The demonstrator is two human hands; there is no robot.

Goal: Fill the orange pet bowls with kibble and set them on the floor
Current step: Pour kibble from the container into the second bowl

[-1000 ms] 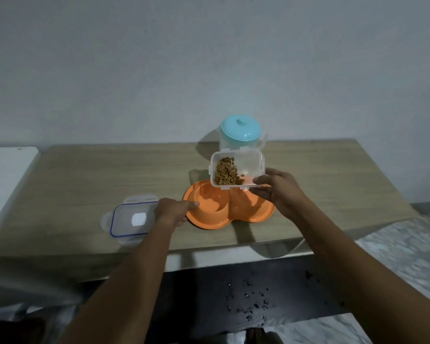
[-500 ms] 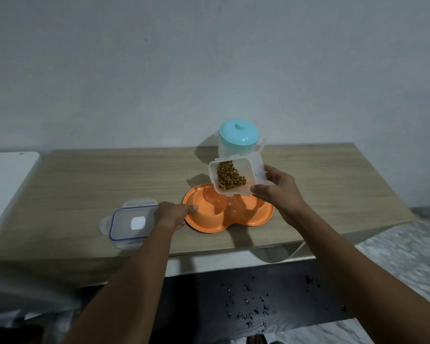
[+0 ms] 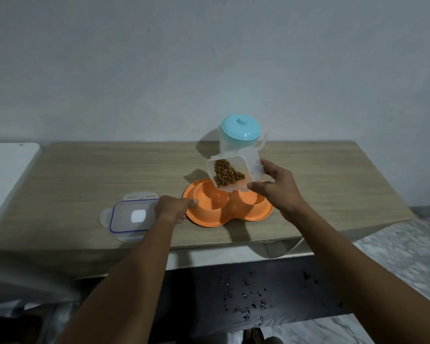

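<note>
Kibble (image 3: pixel 227 173) could be spilled past the orange pet bowls (image 3: pixel 209 220) onto the tabletop (image 3: pixel 97 175) if the clear container (image 3: pixel 252 161) is tipped too sharply, since its wide mouth is held over the ridge between the two wells rather than squarely over one. The bowls could also be shoved if the rim is pressed unevenly.

The container is gripped by the right hand (image 3: pixel 276 192) at centre frame and is tilted, with kibble heaped in its lower corner. Both wells appear empty. The bowls lie on the tabletop, and their left-of-frame rim is touched by the left hand (image 3: pixel 171 209); whether fingers are curled beneath cannot be told. The lid (image 3: pixel 132 217) lies flat just left of that hand. A blue-lidded jug (image 3: pixel 238 130) stands behind, contents unseen.
</note>
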